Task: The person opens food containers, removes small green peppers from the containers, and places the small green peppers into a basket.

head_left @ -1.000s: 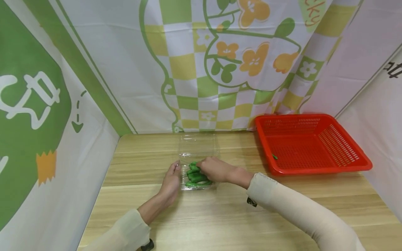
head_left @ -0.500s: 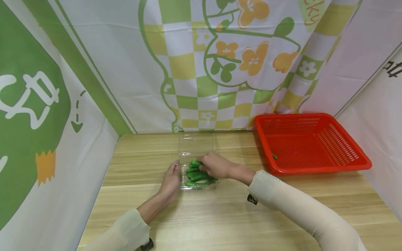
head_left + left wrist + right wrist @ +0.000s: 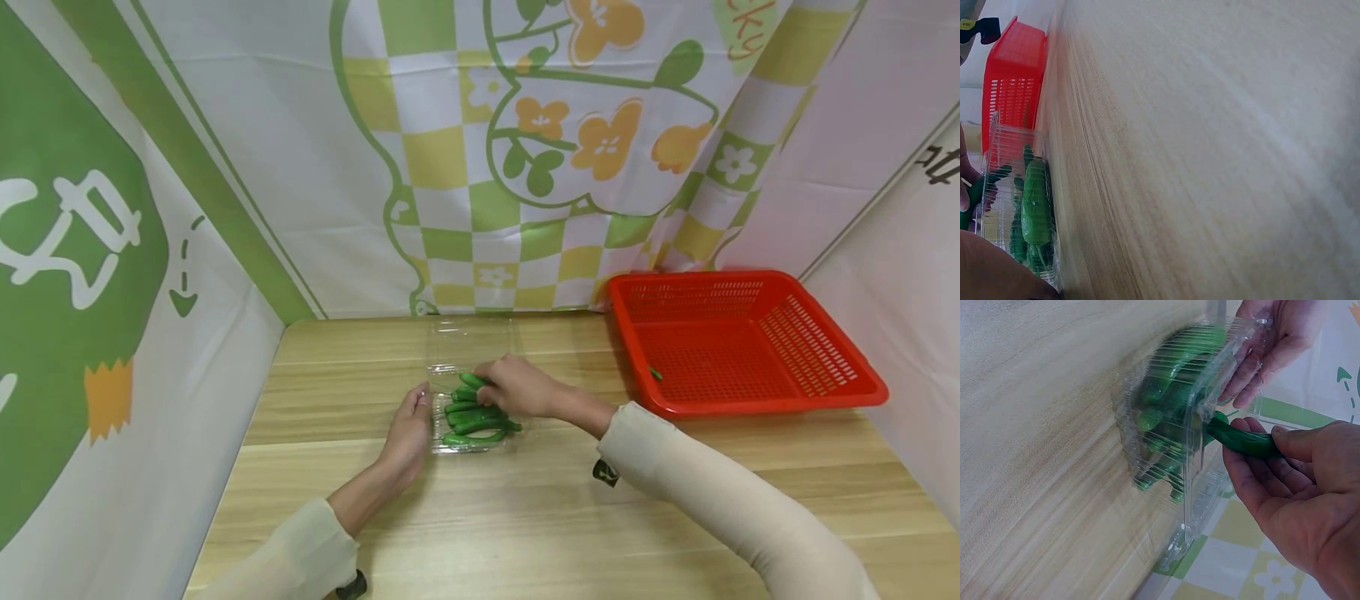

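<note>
An open clear plastic clamshell box [image 3: 439,446] stands mid-table with its lid folded back. Several green chili peppers [image 3: 471,419] lie side by side in it, and they show through the wall in the left wrist view. My left hand [image 3: 408,433] grips the box's left edge. Over the back part of the box, my right hand [image 3: 525,386] pinches one green chili pepper [image 3: 1247,441] between thumb and fingers. That pepper's far end reaches in over the box rim, while the others lie below it.
To the right stands a red perforated plastic basket [image 3: 720,400] with a small green piece [image 3: 656,374] near its left wall. A patterned curtain [image 3: 525,242] hangs behind the wooden table [image 3: 525,533], and white-and-green panels flank it.
My right hand has moved slightly up and back, taking the pepper with it and uncovering more of the peppers below. The left hand stays on the box edge.
</note>
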A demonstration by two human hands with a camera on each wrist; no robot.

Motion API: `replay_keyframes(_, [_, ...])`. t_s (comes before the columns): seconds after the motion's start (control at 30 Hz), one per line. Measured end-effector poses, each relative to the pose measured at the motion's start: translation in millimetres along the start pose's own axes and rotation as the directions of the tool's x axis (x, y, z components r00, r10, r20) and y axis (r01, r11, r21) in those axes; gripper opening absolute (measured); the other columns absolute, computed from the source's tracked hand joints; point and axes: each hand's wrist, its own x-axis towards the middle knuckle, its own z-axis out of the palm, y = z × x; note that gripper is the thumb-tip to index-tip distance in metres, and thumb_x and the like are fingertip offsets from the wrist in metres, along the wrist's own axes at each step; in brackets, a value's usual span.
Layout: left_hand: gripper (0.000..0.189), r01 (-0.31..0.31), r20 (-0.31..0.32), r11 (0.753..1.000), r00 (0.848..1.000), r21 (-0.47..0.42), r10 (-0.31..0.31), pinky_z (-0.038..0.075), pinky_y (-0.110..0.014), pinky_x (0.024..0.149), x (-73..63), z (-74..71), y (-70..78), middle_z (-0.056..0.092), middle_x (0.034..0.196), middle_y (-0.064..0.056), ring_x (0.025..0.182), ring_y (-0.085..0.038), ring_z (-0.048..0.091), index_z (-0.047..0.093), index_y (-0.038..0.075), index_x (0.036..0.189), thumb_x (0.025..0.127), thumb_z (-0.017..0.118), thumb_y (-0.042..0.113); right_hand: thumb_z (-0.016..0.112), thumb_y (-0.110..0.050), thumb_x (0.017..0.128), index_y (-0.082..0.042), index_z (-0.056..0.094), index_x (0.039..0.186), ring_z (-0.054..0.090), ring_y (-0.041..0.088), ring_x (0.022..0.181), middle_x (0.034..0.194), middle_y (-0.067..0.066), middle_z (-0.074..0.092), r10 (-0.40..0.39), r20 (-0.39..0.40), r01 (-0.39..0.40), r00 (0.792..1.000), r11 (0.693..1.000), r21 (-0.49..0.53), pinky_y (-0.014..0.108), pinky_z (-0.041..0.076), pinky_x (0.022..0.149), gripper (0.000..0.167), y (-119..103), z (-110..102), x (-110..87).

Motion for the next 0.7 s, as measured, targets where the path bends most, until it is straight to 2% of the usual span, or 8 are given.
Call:
replay_keyframes(0.17, [0.056,-0.008,-0.005,1.000,1.000,-0.007,0.008,0.000,-0.059,0.132,-0.5,0.5,0.2,0.000,0.175,-0.026,0.162,-0.045,-0.004,0.008,-0.004,0.167,0.117,0.023,0.016,0.067,-0.005,0.104,-0.005,0.070,0.092,0.071,0.015,0.070,0.082,0.005,0.077,0.021,-0.012,-0.021,1.000,0.999,0.047,0.017,0.050,0.062,0.012,0.6,-5.4,-0.9])
replay_keyframes(0.5, [0.056,-0.013,0.008,1.000,1.000,0.004,0.013,0.000,-0.059,0.132,-0.9,0.1,0.8,-0.002,0.175,-0.026,0.162,-0.045,-0.006,0.006,-0.004,0.167,0.117,0.022,0.018,0.066,-0.006,0.104,-0.002,0.074,0.099,0.068,0.017,0.068,0.082,0.009,0.078,0.066,-0.036,-0.062,0.997,0.992,0.111,0.017,0.043,0.059,0.010,-0.1,-21.2,-3.6])
replay_keyframes(0.7, [0.056,-0.020,-0.003,1.000,1.000,-0.004,0.020,0.000,-0.059,0.132,-0.7,0.3,1.2,0.000,0.175,-0.027,0.162,-0.046,-0.004,0.008,-0.005,0.166,0.117,0.022,0.016,0.068,-0.006,0.102,-0.003,0.073,0.093,0.052,0.002,0.060,0.081,0.011,0.077,0.063,-0.078,-0.057,0.995,0.995,0.081,0.018,0.041,0.058,0.011,-3.8,-33.7,-7.2])
